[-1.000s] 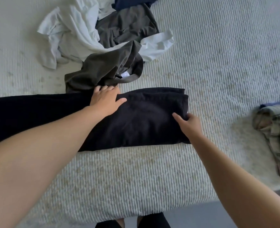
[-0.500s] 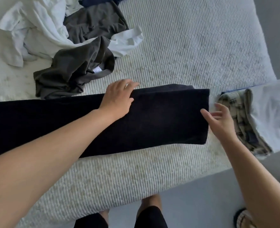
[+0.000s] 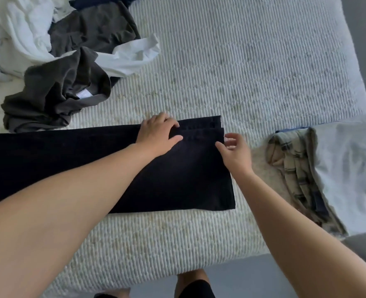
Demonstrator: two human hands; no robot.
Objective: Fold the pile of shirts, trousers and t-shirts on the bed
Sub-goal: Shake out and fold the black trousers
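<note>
Black trousers (image 3: 177,179) lie flat across the near part of the bed, their hem end at the right. My left hand (image 3: 158,131) rests on the trousers' far edge near that end, fingers fairly straight and thumb spread. My right hand (image 3: 234,151) is at the far right corner of the hem, its thumb on top of the cloth and its fingers curled at the edge, pinching it. An unfolded pile (image 3: 55,50) of white, dark grey and navy garments lies at the far left.
A folded stack sits at the bed's right edge, a plaid shirt (image 3: 293,160) under a light grey t-shirt (image 3: 349,168). The ribbed bed cover (image 3: 253,67) stretches bare behind the trousers. The bed's near edge and my legs (image 3: 195,287) are below.
My left hand slid right along the trousers' far edge. My right hand moved from beside the hem up to its far corner and took hold of the edge.
</note>
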